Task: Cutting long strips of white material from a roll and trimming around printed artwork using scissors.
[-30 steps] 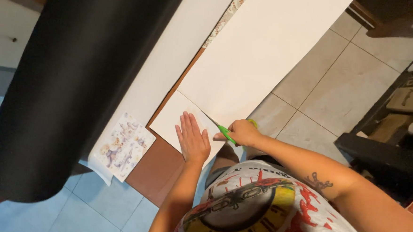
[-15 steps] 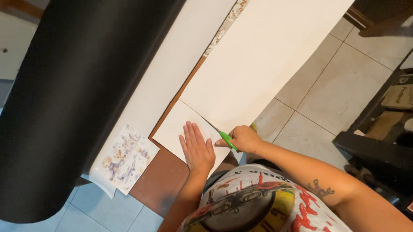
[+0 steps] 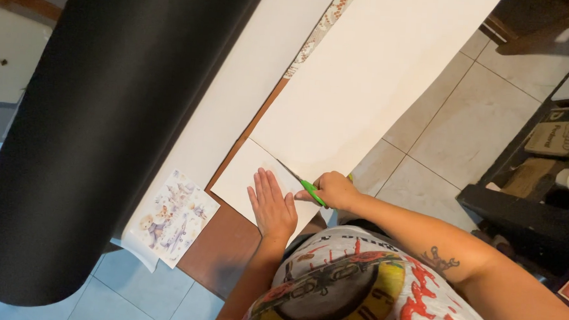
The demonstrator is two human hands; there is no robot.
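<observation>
Head view: we see the left hand lying flat, fingers together and stretched out, pressing on the near corner of the white sheet that runs along the brown table. The right hand is closed around a green-handled cutter, its thin tip resting on the sheet just beside the left fingertips. Compared with a second ago, the right hand sits a little closer to the left one and the tool lies along a faint line that crosses the sheet, marking off the small near piece from the long remainder; we judge the cut across the sheet to be under way, not finished, since the two parts lie flush together. Whether the blade has gone through, we cannot tell. To the left, a wide black roll lies across the table over another white sheet, and a small printed picture with pastel figures rests at the table's edge, well apart from both hands. Tiled floor shows to the right.
</observation>
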